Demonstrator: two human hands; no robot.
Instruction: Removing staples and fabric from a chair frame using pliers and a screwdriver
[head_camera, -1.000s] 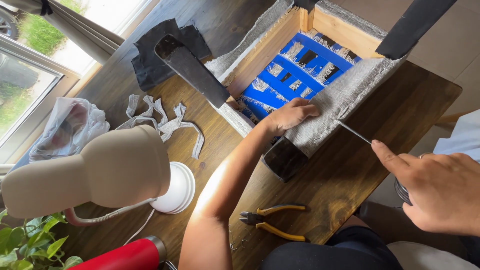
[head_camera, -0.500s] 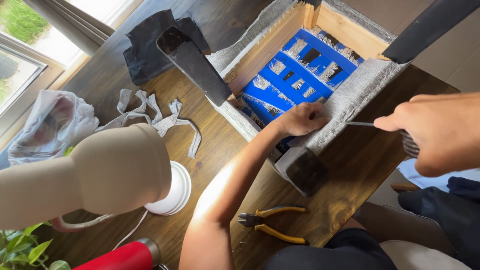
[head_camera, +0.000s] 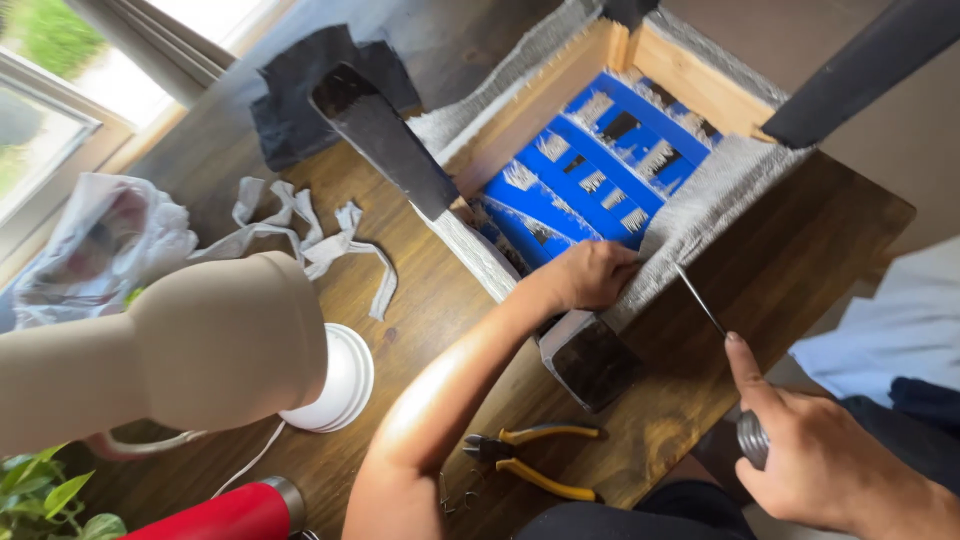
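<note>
An upturned wooden seat frame (head_camera: 520, 120) with blue webbing (head_camera: 590, 170) and grey fabric (head_camera: 710, 210) lies on a dark wooden table (head_camera: 800, 250). My left hand (head_camera: 590, 275) presses the grey fabric at the frame's near corner, beside a dark leg (head_camera: 590, 360). My right hand (head_camera: 820, 460) grips the handle of a thin metal-shafted tool (head_camera: 700, 300). The tool's tip rests at the fabric edge, just right of my left hand.
Yellow-handled pliers (head_camera: 530, 460) lie near the table's front edge. A beige lamp (head_camera: 200, 350) on a white base (head_camera: 345, 380), pale fabric strips (head_camera: 300, 235), a dark cloth (head_camera: 300, 90), a plastic bag (head_camera: 100, 240) and a red bottle (head_camera: 220, 515) are to the left.
My right hand rose to the level of the fabric edge, then dropped back toward me with the tool. My left hand stayed on the fabric.
</note>
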